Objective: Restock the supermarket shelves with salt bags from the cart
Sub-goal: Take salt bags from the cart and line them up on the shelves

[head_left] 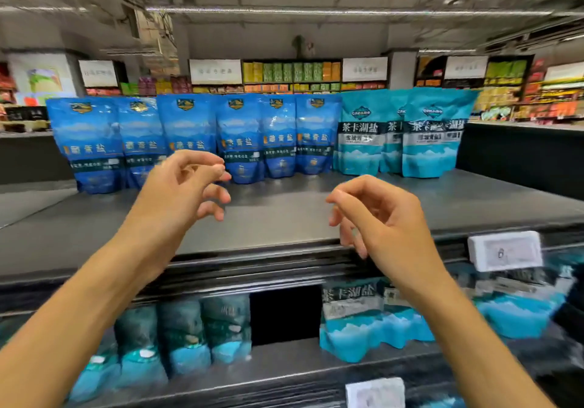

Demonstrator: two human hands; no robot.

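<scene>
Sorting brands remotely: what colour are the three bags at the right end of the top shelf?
Teal, with a dark band of white lettering; the teal bags show in the head view.

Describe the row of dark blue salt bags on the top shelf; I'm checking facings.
The dark blue glossy plastic salt bags stand upright in a row of six along the back of the grey top shelf, left of the turquoise bags. Each bears a gold crest and pale lettering. Neighbours touch or overlap. Neither hand touches them.

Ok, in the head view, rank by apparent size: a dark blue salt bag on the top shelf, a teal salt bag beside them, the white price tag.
1. Teal salt bag
2. Dark blue salt bag, nearly alike, so this order is unsure
3. White price tag, smallest despite sitting nearer the camera
</scene>
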